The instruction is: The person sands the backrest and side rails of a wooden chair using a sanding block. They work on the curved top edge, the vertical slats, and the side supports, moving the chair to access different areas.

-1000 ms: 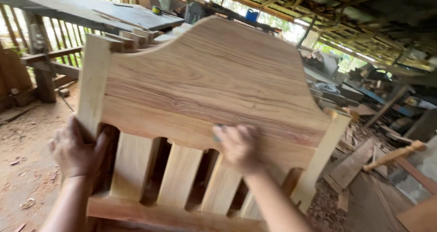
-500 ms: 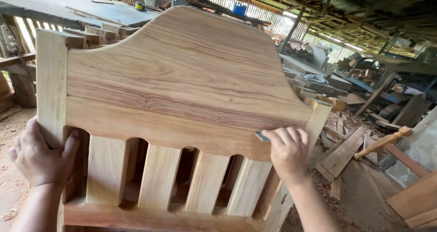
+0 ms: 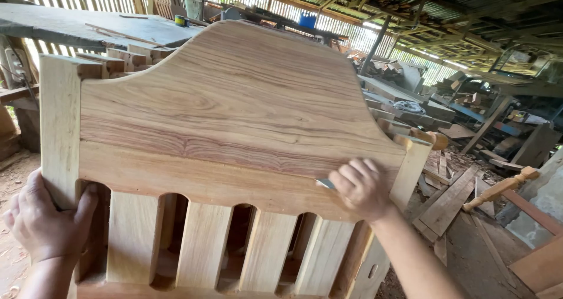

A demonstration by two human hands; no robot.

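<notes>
A large unfinished wooden headboard [image 3: 234, 111] stands upright in front of me, with a curved top panel, vertical slats [image 3: 202, 246] and arched gaps below. My left hand [image 3: 44, 223] grips its left post, thumb hooked into the first gap. At the panel's lower right my right hand [image 3: 359, 187] presses a small pale piece, likely sandpaper [image 3: 325, 183], against the wood. Most of that piece is hidden under my fingers.
A workshop under a slatted roof lies behind. A grey table top [image 3: 88, 26] sits at the back left. Stacked planks and offcuts [image 3: 451, 199] cover the ground at right, with a turned wooden leg [image 3: 498, 189] among them. The dirt floor [image 3: 12, 176] shows at left.
My right hand has slid rightwards along the lower edge of the panel towards the right post. My left hand has kept its grip on the left post. The view has shifted slightly.
</notes>
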